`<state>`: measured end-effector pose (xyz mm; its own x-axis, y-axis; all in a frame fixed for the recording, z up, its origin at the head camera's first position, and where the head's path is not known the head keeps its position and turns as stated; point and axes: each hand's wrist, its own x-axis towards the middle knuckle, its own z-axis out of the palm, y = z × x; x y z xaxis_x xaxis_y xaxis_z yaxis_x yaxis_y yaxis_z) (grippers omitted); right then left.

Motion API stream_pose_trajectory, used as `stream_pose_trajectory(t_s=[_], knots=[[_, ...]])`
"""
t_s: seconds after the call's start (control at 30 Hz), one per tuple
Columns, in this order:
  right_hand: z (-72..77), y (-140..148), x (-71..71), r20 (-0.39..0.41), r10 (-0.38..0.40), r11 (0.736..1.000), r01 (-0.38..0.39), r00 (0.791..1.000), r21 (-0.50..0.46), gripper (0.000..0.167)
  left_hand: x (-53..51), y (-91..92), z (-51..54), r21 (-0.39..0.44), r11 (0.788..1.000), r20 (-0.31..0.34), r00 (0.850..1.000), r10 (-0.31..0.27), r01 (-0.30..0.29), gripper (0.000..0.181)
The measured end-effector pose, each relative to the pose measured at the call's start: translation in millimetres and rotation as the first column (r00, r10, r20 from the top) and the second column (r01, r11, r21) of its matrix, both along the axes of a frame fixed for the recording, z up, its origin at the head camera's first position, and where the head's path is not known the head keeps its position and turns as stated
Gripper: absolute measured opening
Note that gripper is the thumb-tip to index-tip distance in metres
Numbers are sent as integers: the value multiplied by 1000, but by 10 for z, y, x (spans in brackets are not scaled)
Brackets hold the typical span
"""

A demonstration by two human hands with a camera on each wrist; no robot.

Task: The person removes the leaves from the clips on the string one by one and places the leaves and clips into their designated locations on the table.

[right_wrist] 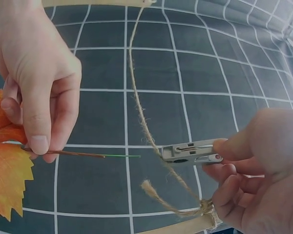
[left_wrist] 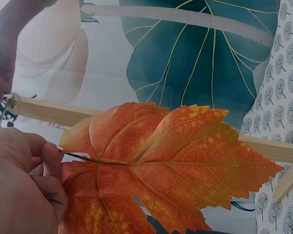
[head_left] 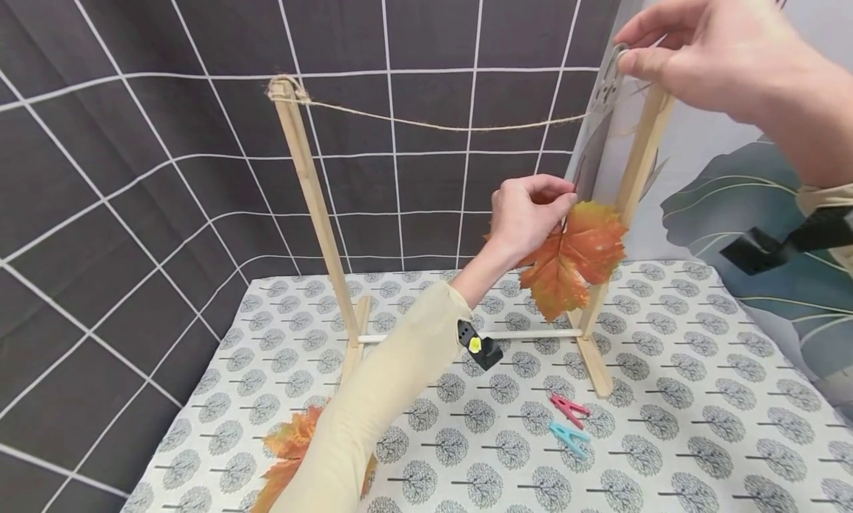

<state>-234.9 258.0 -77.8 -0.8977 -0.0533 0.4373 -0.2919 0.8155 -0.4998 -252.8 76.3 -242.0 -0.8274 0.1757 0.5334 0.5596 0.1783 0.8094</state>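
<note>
An orange artificial maple leaf hangs from my left hand, whose thumb and fingers pinch its stem. The stem's green tip points toward the twine and stays apart from it in the right wrist view. Up at the right post, my right hand pinches a grey clothespin by its handle end. The clothespin's nose meets the twine close to the knot; whether it is clamped there, I cannot tell.
Twine links the left post and right post of a wooden stand. On the tree-print tablecloth lie a red clothespin and a blue clothespin. Another maple leaf is partly under my left sleeve.
</note>
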Motion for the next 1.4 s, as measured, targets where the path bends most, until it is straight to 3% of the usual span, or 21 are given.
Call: stream_pose_trajectory(t_s=[0.2, 0.37, 0.73, 0.93, 1.13, 1.4], knots=[[-17, 22, 13, -46, -15, 1000, 16, 999, 16, 17, 7, -38, -17, 6, 1000, -3, 1000, -8, 8, 7], [-15, 31, 35, -26, -57, 998, 57, 998, 18, 19, 21, -73, -45, 12, 1000, 11, 1000, -22, 22, 8], [9, 30, 62, -22, -40, 992, 38, 999, -120, 16, 40, -165, -86, -16, 999, 19, 999, -29, 29, 7], [21, 61, 61, -22, -5, 967, 0, 1000, -256, 14, 83, -220, -107, -11, 998, 23, 998, -65, 66, 7], [0, 112, 25, -87, 51, 935, -78, 995, -347, 20, 111, -269, -127, -25, 996, 29, 996, -80, 80, 6], [-2, 155, -4, -99, 41, 929, -74, 994, -362, 32, 163, -353, -111, -90, 992, 17, 997, -81, 83, 6]])
